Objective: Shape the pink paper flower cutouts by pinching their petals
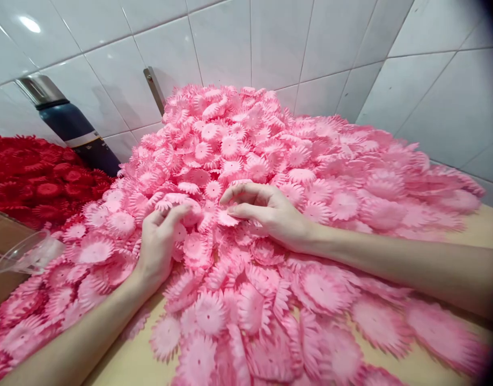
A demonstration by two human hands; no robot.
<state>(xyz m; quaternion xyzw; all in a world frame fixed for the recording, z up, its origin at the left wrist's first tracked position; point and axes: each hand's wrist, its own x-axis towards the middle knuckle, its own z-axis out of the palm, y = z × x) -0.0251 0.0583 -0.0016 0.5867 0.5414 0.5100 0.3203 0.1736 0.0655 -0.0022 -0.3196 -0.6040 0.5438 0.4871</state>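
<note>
A large heap of pink flower-shaped pieces (230,146) with fringed edges and small centre holes spreads over the table. At the left of the heap's middle, my left hand (161,236) is closed, with pink petal pieces pinched between thumb and fingers. My right hand (270,212) reaches in from the right, its fingers curved over the heap and its thumb tip on a pale pink piece (227,217). A short gap with loose pink pieces lies between the two hands.
Red flower pieces (49,177) are piled at the far left. A dark blue flask (75,126) leans near the tiled wall (270,43). A clear plastic cup (29,254) lies beside a cardboard box (2,233). A metal strip (154,91) stands behind the heap; bare tabletop (127,359) shows in front.
</note>
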